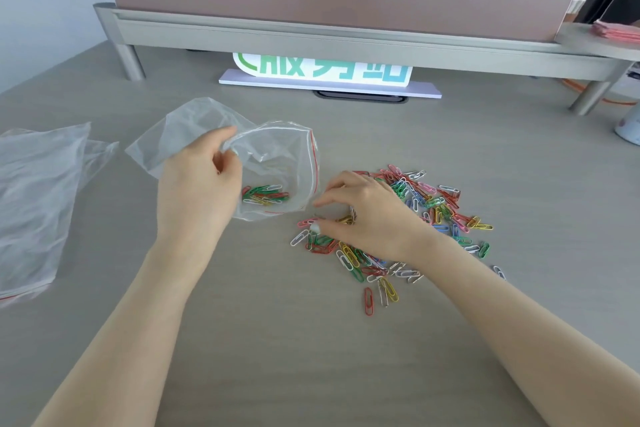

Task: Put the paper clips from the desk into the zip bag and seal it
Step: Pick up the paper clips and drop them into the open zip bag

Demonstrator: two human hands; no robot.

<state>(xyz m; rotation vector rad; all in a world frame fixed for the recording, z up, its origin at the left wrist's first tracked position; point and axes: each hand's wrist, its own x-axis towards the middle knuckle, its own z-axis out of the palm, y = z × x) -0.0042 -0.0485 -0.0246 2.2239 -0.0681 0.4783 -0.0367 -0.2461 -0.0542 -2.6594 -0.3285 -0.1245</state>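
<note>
A clear zip bag (277,152) with a red seal line lies on the grey desk, its mouth held wide toward the right. My left hand (199,184) pinches the bag's upper rim and keeps it open. Several coloured paper clips (265,196) lie inside the bag. A loose heap of coloured paper clips (433,204) spreads over the desk right of the bag. My right hand (363,215) rests on the heap's left part, fingers curled around a few clips (346,218) just outside the bag's mouth.
More clear plastic bags (34,191) lie at the left edge of the desk. A raised metal shelf (311,35) with legs spans the back, a white sign (325,74) under it. A white cup (628,128) stands at far right.
</note>
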